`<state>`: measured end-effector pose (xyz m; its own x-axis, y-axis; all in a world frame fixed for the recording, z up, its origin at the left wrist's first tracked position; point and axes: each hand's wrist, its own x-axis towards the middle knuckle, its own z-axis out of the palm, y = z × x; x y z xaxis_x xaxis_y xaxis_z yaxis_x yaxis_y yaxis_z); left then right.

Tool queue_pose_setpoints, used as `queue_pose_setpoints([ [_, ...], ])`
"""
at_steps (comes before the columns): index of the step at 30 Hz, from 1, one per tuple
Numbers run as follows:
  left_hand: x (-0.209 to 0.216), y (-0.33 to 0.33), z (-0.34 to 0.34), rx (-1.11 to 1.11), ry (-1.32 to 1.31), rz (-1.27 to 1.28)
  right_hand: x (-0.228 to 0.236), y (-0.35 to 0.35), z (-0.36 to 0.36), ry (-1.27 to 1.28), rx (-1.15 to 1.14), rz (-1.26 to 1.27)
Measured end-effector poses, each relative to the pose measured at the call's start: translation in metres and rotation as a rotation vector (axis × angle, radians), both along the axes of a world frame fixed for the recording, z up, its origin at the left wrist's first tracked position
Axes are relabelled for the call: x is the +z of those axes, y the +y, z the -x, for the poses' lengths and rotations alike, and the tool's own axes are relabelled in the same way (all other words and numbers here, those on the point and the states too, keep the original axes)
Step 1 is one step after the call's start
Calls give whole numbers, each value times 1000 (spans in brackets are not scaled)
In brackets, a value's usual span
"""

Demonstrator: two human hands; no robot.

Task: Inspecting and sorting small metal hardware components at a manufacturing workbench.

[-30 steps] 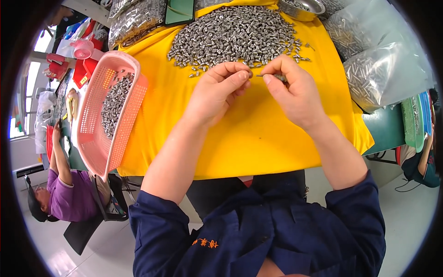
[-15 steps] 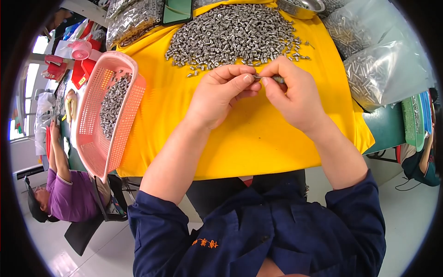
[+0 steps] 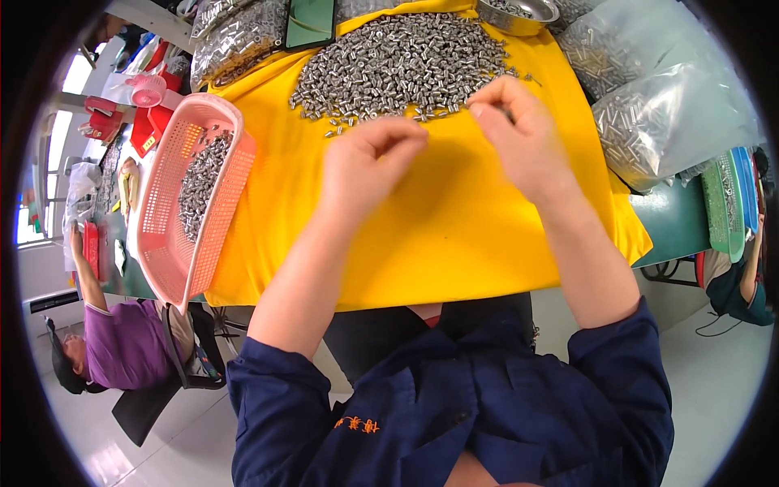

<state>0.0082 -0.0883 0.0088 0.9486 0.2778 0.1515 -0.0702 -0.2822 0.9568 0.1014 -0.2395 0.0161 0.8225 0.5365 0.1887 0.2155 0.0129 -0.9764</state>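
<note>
My left hand (image 3: 369, 162) hangs over the yellow cloth (image 3: 389, 260), just below the near edge of a heap of small metal cylindrical parts (image 3: 398, 65). Its thumb and fingers are drawn together and slightly blurred; anything between them is hidden. My right hand (image 3: 523, 138) is at the heap's right near edge, with thumb and forefinger closed in a pinch. Something small and dark shows inside its curled fingers, too little visible to name. At the left stands a pink plastic basket (image 3: 154, 243), with more small metal parts (image 3: 203, 183) inside.
Clear bags of metal parts (image 3: 637, 130) lie at the right, others (image 3: 243, 45) at the far left beside a dark-framed tablet (image 3: 310, 23). A metal bowl (image 3: 519, 18) sits at the back. A person in purple (image 3: 130, 345) sits at the left, another (image 3: 734, 288) at the right.
My hands, which met at a small piece, have come apart. The left moved left and slightly down; the right moved a little up and right.
</note>
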Motion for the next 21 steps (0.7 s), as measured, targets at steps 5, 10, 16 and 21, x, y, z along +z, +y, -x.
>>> queue_pose_setpoints([
  [5, -6, -14, 16, -403, -141, -750, 5, -5, -5, -82, -37, 32],
  [10, 8, 2, 14, -281, -87, -804, 5, -5, -5, -62, -18, -10],
  [16, 4, 30, -12, -173, 2, -906, 8, -3, -1, -106, -17, 9],
  [21, 13, 30, -19, -212, 162, -917, 9, -3, 0, -103, -8, 10],
])
